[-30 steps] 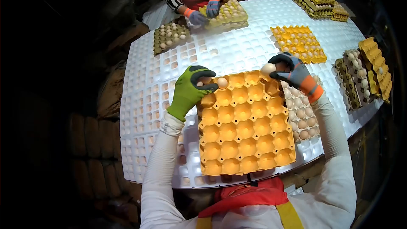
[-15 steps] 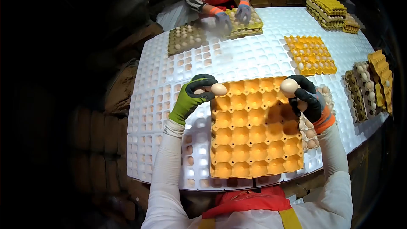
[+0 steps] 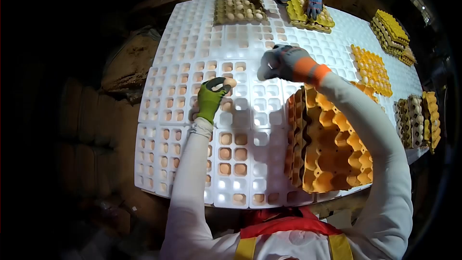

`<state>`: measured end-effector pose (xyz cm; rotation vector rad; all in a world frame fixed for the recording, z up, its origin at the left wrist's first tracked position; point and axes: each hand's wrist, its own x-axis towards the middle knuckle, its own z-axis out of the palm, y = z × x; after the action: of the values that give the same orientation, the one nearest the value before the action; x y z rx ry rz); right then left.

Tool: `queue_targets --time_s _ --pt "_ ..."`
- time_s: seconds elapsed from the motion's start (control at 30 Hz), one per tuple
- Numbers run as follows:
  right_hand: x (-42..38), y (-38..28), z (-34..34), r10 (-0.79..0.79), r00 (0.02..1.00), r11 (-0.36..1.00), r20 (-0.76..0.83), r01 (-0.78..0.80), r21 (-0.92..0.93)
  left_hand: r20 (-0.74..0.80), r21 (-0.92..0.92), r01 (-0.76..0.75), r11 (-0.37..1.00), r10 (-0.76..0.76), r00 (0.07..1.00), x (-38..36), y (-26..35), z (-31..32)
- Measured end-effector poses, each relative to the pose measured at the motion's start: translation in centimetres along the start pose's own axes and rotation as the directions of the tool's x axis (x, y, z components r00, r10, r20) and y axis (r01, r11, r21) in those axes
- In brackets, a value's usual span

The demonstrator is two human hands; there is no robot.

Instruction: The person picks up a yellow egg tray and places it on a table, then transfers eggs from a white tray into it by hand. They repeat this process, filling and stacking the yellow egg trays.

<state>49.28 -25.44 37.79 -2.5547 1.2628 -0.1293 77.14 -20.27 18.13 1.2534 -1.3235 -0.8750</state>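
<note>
My left hand (image 3: 210,100), in a green and black glove, pinches an egg (image 3: 230,83) between thumb and fingers above the white trays. Beneath and around it, many square cells of the white tray (image 3: 250,130) hold eggs. My right hand (image 3: 288,62), in a grey glove with an orange cuff, is curled over white cells farther right. Motion blurs its fingers, and what they hold is hidden. Below my right forearm, orange egg trays (image 3: 332,149) stand stacked and appear tilted; their cups show no eggs.
Across the table, a co-worker's gloved hands (image 3: 315,5) work at a yellow egg tray (image 3: 298,15). A darker tray of eggs (image 3: 236,15) lies to its left. At right are an orange tray with eggs (image 3: 370,70), stacked yellow trays (image 3: 392,33) and tilted trays (image 3: 416,120).
Both hands have moved left from above the orange tray, the right one farther. My left hand keeps an egg; the eggs seen in my right hand are no longer visible. The view has shifted.
</note>
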Motion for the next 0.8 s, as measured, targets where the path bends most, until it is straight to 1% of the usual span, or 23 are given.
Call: queue_targets --time_s 0.03,0.07,0.1,0.13,0.2,0.23,0.27,0.3,0.33,0.37,0.4,0.43,0.5,0.53,0.57,0.63,0.67,0.7,0.73,0.77,0.8 --pt "4.0 1.1 2.0 -0.006 1.0 0.991 0.015 0.008 -0.131 -0.055 0.243 -0.013 0.97 0.027 0.998 1.1 -0.6 0.9" --pt "7.3 1.1 2.3 0.119 0.987 0.971 0.109 -0.092 -0.221 -0.111 0.472 0.005 0.882 0.054 0.992 2.1 -1.2 1.7" --pt "9.6 1.1 2.9 0.251 0.95 0.931 0.186 -0.184 -0.315 -0.091 0.67 -0.076 0.738 0.184 0.979 2.9 -0.5 2.4" --pt "10.7 1.9 4.7 0.281 0.949 0.931 0.144 -0.232 -0.283 -0.091 0.659 -0.023 0.752 0.11 0.99 3.7 0.0 3.2" --pt "13.4 4.5 8.9 0.33 0.943 0.926 0.052 -0.312 -0.21 -0.046 0.759 -0.004 0.651 0.061 0.997 4.7 -0.2 5.0" --pt "14.2 4.9 10.9 0.39 0.92 0.899 0.032 -0.373 -0.23 -0.026 0.808 0.001 0.59 0.034 0.999 5.1 -0.6 5.5" --pt "15.0 5.4 12.9 0.468 0.884 0.861 0.0 -0.456 -0.225 -0.032 0.813 -0.047 0.58 0.125 0.992 5.5 -2.4 6.1" --pt "15.7 6.2 14.7 0.542 0.84 0.817 -0.031 -0.535 -0.216 -0.034 0.736 -0.07 0.673 0.141 0.989 5.4 -2.6 5.8" --pt "15.5 6.4 15.6 0.524 0.851 0.809 -0.036 -0.511 -0.291 -0.037 0.65 -0.094 0.754 0.156 0.987 5.1 -2.7 5.4" --pt "15.4 6.9 16.0 0.545 0.838 0.809 0.03 -0.516 -0.282 -0.036 0.557 -0.116 0.823 0.164 0.986 4.8 -2.7 5.0" --pt "14.7 7.4 17.1 0.564 0.817 0.812 -0.118 -0.575 -0.096 -0.045 0.384 -0.111 0.916 0.139 0.989 4.4 -3.5 4.9" --pt "13.9 8.1 18.1 0.593 0.762 0.801 -0.259 -0.592 0.094 0.018 0.382 -0.069 0.922 0.067 0.998 3.9 -3.6 5.0" --pt "12.7 9.1 19.3 0.64 0.748 0.769 -0.176 -0.621 0.153 0.134 0.385 0.005 0.923 -0.061 0.989 3.1 -3.3 5.1" --pt "12.2 9.5 19.6 0.659 0.739 0.75 -0.139 -0.636 0.181 0.151 0.432 -0.105 0.896 0.043 0.988 2.9 -4.3 5.0" --pt "11.8 10.0 19.9 0.686 0.687 0.725 -0.24 -0.621 0.297 0.167 0.479 -0.21 0.852 0.147 0.975 2.7 -5.3 5.0" --pt "11.1 11.0 21.4 0.738 0.544 0.672 -0.399 -0.537 0.511 0.126 0.406 -0.213 0.889 0.176 0.976 2.2 -4.8 3.9" --pt "11.7 13.2 24.1 0.758 0.443 0.639 -0.478 -0.359 0.681 0.142 0.116 0.109 0.987 -0.125 0.982 2.8 -5.7 3.5" --pt "11.1 11.3 23.9 0.78 0.437 0.599 -0.448 -0.312 0.738 0.252 -0.24 0.488 0.839 -0.432 0.866 3.2 -5.2 2.5" --pt "10.9 7.6 22.5 0.798 0.427 0.557 -0.424 -0.258 0.789 0.254 -0.374 0.447 0.813 -0.374 0.892 2.8 -5.0 2.3" --pt "11.1 6.6 22.8 0.78 0.436 0.581 -0.448 -0.24 0.778 0.241 -0.504 0.393 0.769 -0.312 0.919 2.4 -4.8 2.5" --pt "11.3 6.6 24.1 0.737 0.469 0.637 -0.486 -0.244 0.731 0.222 -0.403 0.329 0.854 -0.258 0.941 1.9 -4.6 3.1"
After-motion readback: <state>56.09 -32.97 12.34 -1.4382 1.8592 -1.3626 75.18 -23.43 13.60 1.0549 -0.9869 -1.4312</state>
